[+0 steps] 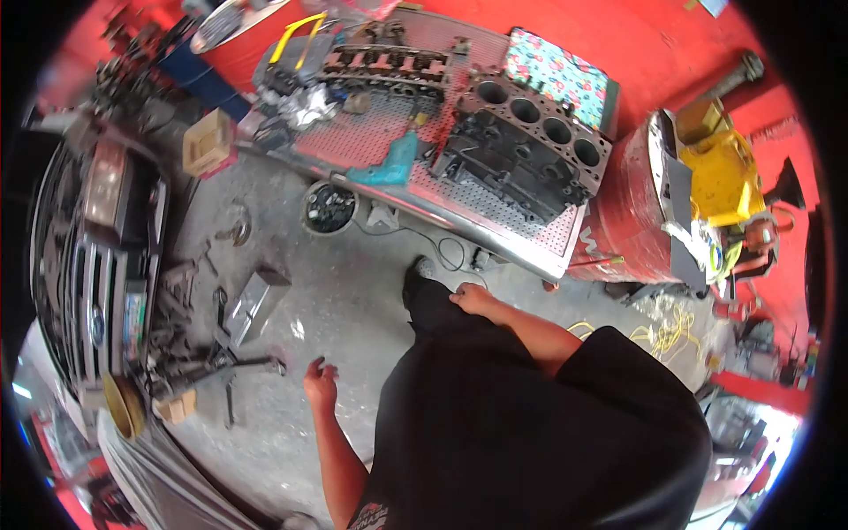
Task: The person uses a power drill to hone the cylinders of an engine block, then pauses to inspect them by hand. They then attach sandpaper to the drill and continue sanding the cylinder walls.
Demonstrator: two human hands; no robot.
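Note:
My left hand [321,383] hangs over the grey floor at the lower middle, its fingers loosely bent and apart, with nothing in it. In front of my dark trousers [440,307], my right hand [473,299] has its fingers curled together; whatever they may hold is hidden. Beyond both hands, a perforated metal workbench [495,231] carries a dark engine block [521,150] with several round bores. A teal power drill [393,164] lies to the block's left, near the bench's front edge. Farther back is a cylinder head [384,71].
A bucket of dark parts [330,208] stands below the bench edge. At left are a car front [102,283], a metal box [256,305] and scattered parts on the floor. A red drum [623,208], yellow part [724,177] and yellow cord [676,334] are at right.

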